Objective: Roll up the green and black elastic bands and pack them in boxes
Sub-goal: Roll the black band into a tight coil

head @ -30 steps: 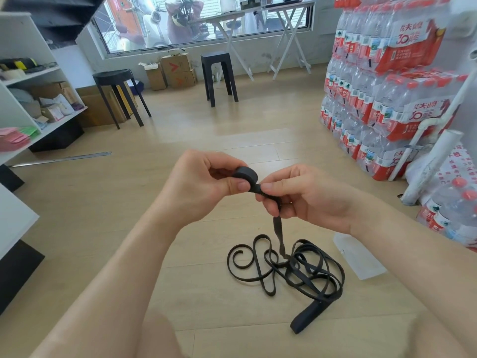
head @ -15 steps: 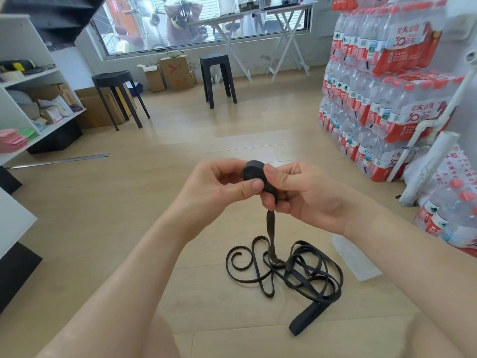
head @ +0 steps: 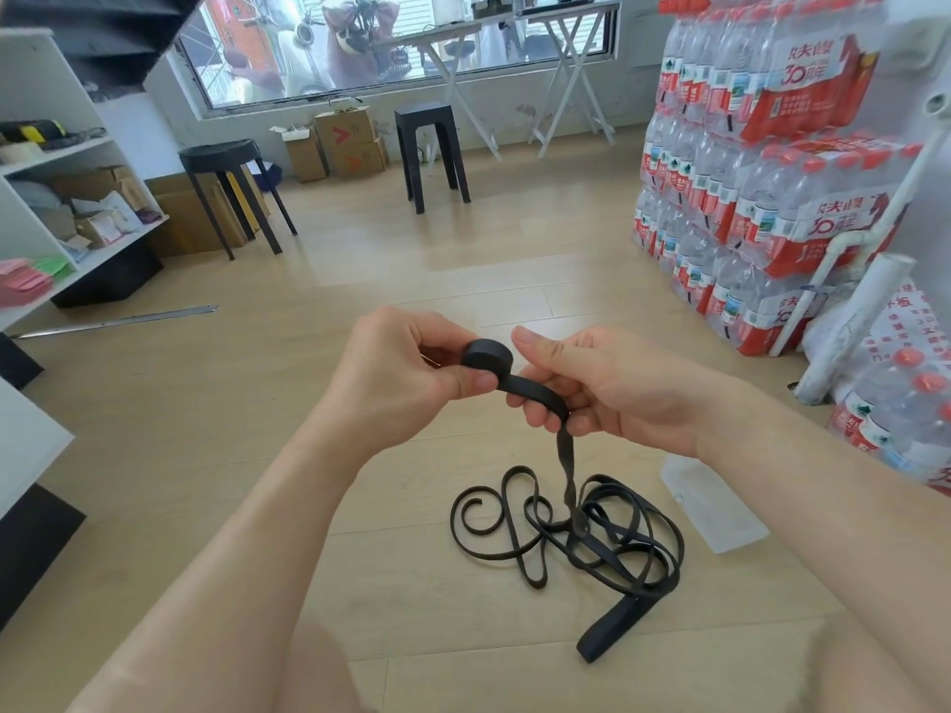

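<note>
A black elastic band is partly wound into a small tight roll point(head: 486, 356) held above the floor. My left hand point(head: 406, 373) pinches the roll between thumb and fingers. My right hand point(head: 612, 388) grips the flat strip point(head: 535, 396) just past the roll, fingers curled under it. From there the band hangs down twisted into a loose tangle of loops point(head: 581, 537) on the wooden floor. Its free end point(head: 612, 630) lies nearest to me. No green band and no box for packing shows.
A clear plastic bag point(head: 715, 506) lies on the floor right of the tangle. Stacked packs of water bottles point(head: 761, 172) and white pipes point(head: 854, 321) line the right side. White shelves point(head: 77, 198) stand at left, with two black stools point(head: 226, 162) and cardboard boxes point(head: 350, 141) farther back.
The roll has turned and grown slightly. My right hand slid off the roll down along the strip, and its thumb lifted. More band has lifted from the floor pile.
</note>
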The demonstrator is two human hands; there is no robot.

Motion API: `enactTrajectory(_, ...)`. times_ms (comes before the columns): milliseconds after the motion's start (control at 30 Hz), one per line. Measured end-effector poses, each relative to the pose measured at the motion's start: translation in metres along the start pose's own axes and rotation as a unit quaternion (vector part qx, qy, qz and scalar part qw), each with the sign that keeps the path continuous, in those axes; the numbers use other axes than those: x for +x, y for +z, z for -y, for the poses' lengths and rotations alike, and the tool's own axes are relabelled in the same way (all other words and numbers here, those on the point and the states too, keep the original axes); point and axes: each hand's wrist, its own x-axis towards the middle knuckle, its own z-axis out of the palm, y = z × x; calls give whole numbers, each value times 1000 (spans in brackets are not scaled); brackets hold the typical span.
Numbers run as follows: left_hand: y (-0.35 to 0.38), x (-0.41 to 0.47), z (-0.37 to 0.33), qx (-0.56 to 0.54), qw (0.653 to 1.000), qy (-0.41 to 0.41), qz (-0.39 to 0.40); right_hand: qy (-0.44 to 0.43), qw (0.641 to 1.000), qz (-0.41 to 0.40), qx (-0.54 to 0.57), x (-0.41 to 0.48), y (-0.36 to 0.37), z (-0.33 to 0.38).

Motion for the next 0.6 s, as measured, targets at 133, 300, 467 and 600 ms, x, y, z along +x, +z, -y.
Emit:
enactTrajectory(133,2,-1,-1,56,998,31,15,-2,1000,-11,-9,1,3,-1)
enactTrajectory(300,7,1,2,115,990,80,29,-8,1000,-26,-15,3,5,-5)
enactTrajectory(467,9,0,4,-84,994,-7,64,-33,997,14,71,3,-2,-6)
enactTrajectory(600,13,1,13,-263,958,-57,103,-55,988,52,132,3,-1,-7)
